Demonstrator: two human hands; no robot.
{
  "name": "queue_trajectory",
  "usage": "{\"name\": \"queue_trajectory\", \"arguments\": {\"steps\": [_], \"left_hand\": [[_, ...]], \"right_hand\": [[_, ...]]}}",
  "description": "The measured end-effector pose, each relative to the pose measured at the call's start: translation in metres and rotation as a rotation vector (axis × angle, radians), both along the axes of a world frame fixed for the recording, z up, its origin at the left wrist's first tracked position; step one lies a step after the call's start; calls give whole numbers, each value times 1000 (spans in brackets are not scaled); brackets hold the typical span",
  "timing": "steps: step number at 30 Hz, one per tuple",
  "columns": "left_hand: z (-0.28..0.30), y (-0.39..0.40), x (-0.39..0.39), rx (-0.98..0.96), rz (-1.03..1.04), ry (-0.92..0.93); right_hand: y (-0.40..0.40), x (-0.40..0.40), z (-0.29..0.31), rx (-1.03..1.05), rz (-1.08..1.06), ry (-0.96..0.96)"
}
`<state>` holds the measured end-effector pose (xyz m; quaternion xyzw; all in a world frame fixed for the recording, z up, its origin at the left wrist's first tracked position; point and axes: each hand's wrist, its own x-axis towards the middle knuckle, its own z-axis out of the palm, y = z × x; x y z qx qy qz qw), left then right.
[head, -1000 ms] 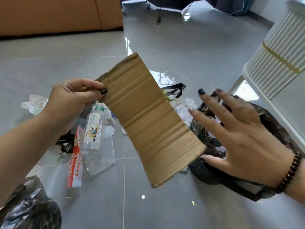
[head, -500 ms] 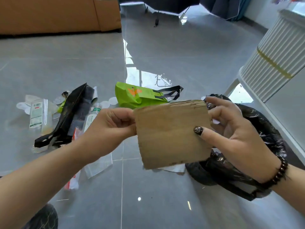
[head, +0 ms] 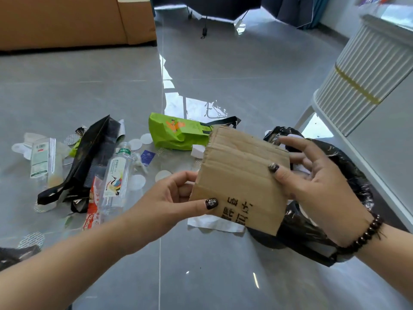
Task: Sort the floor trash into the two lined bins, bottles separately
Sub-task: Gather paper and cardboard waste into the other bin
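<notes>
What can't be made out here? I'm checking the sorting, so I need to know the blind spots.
Head view only:
- Black-lined bin: its inside is hidden by the cardboard piece and the right hand.
- Second black bin liner: cut off by the left edge.
- Cardboard print: partly covered by the left hand, unreadable.
- Clear bottle: label text too small.

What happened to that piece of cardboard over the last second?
The cardboard, first held long and flat by the left hand alone, is now folded over. The right hand came in and grips its other edge. The bottle and green bag stayed on the floor.
</notes>
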<state>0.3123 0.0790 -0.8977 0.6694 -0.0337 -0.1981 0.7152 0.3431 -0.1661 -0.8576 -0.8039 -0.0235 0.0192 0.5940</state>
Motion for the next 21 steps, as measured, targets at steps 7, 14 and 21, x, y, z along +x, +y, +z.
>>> {"name": "queue_trajectory", "arguments": {"steps": [7, 14, 21], "left_hand": [[12, 0, 4, 196, 10, -481], [9, 1, 2, 213, 91, -485], [2, -4, 0, 51, 266, -144]], "right_hand": [[-10, -10, 1, -527, 223, -312], [-13, -7, 9, -141, 240, -295], [-2, -24, 2, -450, 158, -743]]}}
